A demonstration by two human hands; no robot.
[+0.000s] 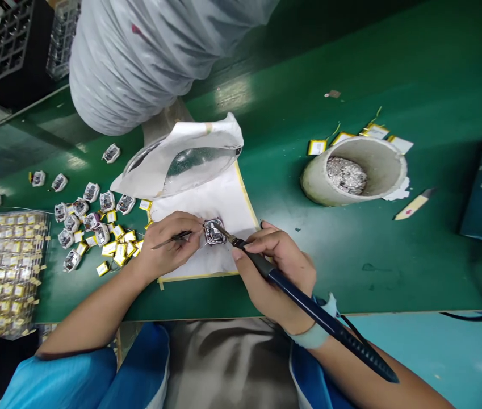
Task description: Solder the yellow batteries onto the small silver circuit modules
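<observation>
On a white sheet [200, 264] edged with yellow tape lies a small electronic device [214, 232] with its inner parts exposed. My right hand [281, 272] is closed around a soldering iron [304, 304], whose tip points down at the device's upper middle. Thin tweezers [171, 240] sit pinched in my left hand [175, 244], their points by the device's left side. Whether the tweezers grip a wire there is too small to tell. A light-coloured wristband [315, 336] circles my right wrist.
A fume hose [147, 62] with a clear-windowed hood [198, 162] hangs over the sheet. Left lie several open devices [91, 221], yellow-edged batteries [120, 254] and a battery tray [8, 267]. Right stand a pot [317, 182] of metallic scrap, batteries [317, 147] and a knife-like strip [413, 205].
</observation>
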